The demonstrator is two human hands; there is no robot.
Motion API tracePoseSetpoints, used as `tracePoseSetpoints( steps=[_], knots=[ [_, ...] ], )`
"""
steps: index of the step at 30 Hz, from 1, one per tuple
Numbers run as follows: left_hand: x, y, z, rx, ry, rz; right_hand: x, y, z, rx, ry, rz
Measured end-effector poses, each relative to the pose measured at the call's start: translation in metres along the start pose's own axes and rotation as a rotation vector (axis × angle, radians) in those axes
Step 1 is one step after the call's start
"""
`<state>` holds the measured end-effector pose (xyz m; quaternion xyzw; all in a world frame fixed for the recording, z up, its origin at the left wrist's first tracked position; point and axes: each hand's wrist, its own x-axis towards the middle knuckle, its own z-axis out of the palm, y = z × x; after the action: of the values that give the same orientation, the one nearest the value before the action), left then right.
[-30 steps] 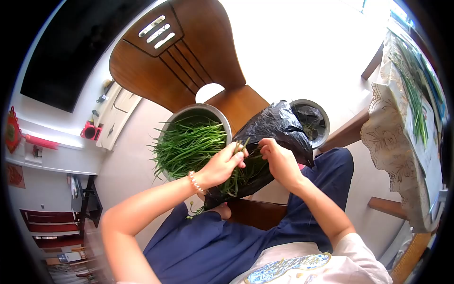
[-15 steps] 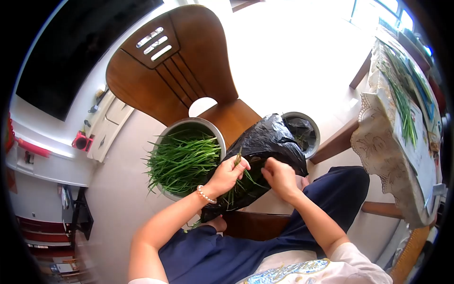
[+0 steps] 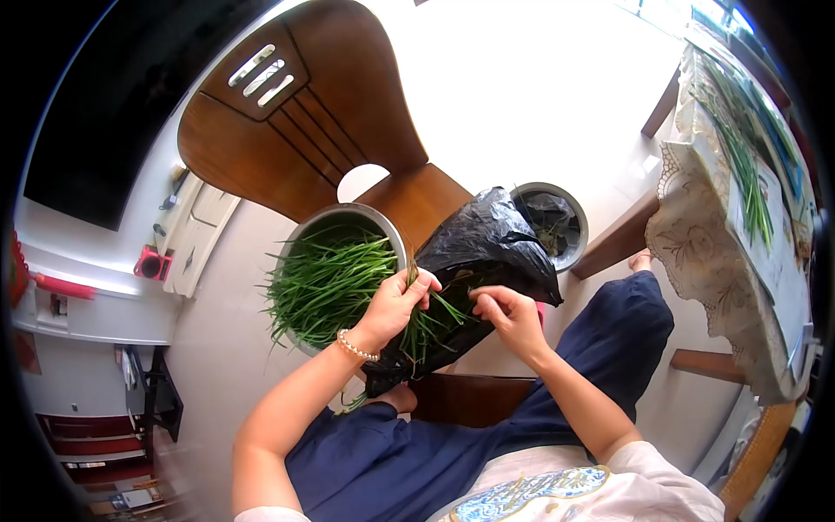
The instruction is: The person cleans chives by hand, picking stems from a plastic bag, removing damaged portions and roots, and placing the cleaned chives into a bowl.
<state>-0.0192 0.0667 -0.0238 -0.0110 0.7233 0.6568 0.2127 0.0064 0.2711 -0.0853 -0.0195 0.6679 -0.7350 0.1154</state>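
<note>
My left hand [image 3: 397, 304], with a beaded bracelet at its wrist, is closed around a few green stalks [image 3: 445, 306] that stick out past its fingers. Just right of it, my right hand [image 3: 509, 317] has its thumb and fingers pinched together over the black plastic bag [image 3: 487, 228]; whatever they hold is too small to name. The bag lies open on the chair seat, with more greens in its mouth. To the left stands a metal bowl [image 3: 396, 237] heaped with long green leaves [image 3: 335, 283].
A wooden chair [image 3: 304, 113] stands in front, its back towards the upper left. Right of the bag is a metal bin [image 3: 581, 228] lined with black plastic. At the far right, a table with a lace cloth [image 3: 696, 235] bears more green stalks [image 3: 739, 165].
My right hand has shifted slightly left and its fingertips now show in a pinch. My left hand still grips stalks, now leaning to the right. The camera view has shifted a little.
</note>
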Motion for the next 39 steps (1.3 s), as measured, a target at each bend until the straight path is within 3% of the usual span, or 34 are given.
tracePoseSetpoints(
  steps=[6, 10, 12, 16, 17, 21, 23, 24, 26, 29, 30, 31, 33, 37, 39],
  knots=[
    [0.004, -0.004, 0.002, 0.006, 0.037, -0.011, -0.001, -0.032, 0.000, -0.455, -0.162, -0.211],
    [0.002, -0.007, 0.000, -0.007, 0.052, -0.023, 0.002, -0.020, 0.009, -0.445, -0.101, -0.183],
    [0.002, -0.014, 0.000, 0.011, 0.081, 0.023, 0.002, -0.022, 0.014, -0.392, 0.020, -0.124],
    [0.003, -0.020, 0.001, -0.138, 0.296, 0.037, 0.016, 0.004, 0.018, 0.296, 0.337, 0.046],
    [0.004, -0.018, -0.003, -0.149, 0.315, 0.034, 0.017, 0.005, 0.012, 0.242, 0.337, 0.071],
    [0.000, -0.009, -0.016, -0.266, 0.260, -0.084, 0.015, 0.012, -0.003, -0.652, -0.027, 0.025],
    [-0.001, -0.006, -0.020, -0.253, 0.230, -0.088, 0.019, 0.026, -0.002, -0.945, 0.142, -0.502],
    [-0.002, -0.005, -0.021, -0.244, 0.232, -0.092, 0.017, 0.031, -0.005, -0.944, 0.138, -0.500],
    [-0.004, 0.001, -0.022, -0.190, 0.242, -0.103, 0.012, 0.024, -0.009, -0.961, 0.020, -0.105],
    [-0.003, 0.007, -0.021, -0.125, 0.247, -0.120, 0.011, 0.028, -0.015, -0.915, 0.044, -0.154],
    [-0.001, 0.005, -0.021, -0.097, 0.255, -0.112, 0.012, 0.027, -0.017, -0.851, 0.089, -0.373],
    [0.001, 0.003, -0.022, -0.069, 0.263, -0.104, 0.010, 0.026, -0.015, -0.852, 0.092, -0.370],
    [0.005, 0.001, -0.021, -0.062, 0.263, -0.090, 0.007, 0.024, -0.013, -0.570, 0.165, -0.164],
    [0.008, 0.000, -0.022, -0.022, 0.275, -0.088, -0.010, 0.033, -0.029, -0.687, 0.254, -0.285],
    [0.009, 0.002, -0.021, -0.004, 0.269, -0.093, -0.031, 0.048, -0.054, -0.758, 0.220, -0.198]
  ],
)
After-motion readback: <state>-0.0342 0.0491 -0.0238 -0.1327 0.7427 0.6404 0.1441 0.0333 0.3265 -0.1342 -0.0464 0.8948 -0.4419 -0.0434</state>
